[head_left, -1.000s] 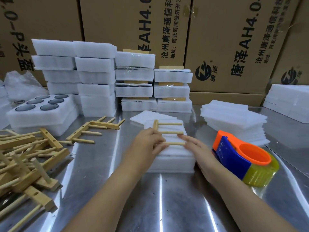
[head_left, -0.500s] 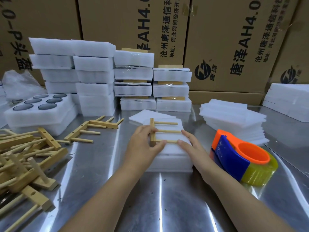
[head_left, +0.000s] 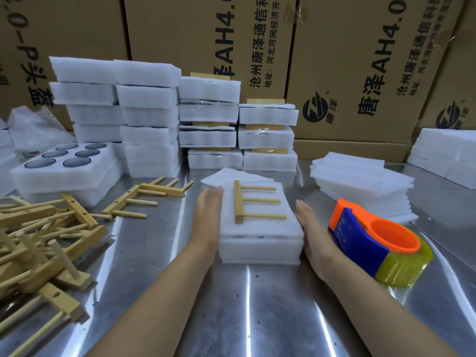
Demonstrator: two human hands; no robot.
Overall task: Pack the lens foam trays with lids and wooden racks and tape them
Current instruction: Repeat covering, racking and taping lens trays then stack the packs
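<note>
Wooden rack atop foam tray, tape dispenser right, rack pile left.

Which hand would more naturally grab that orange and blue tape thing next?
Probably the right hand. It rests flat against the right side of the foam stack, and the tape dispenser sits just beyond it. The left hand is on the stack's far side.

Bright, even overhead lighting. Long white glare streaks on steel table, running near to far. Soft, short shadows under foam stacks and wooden racks. White foam nearly blown out, little surface detail. Wide-angle bowing at edges: cartons lean outward. Slight softness at far left and right.
</note>
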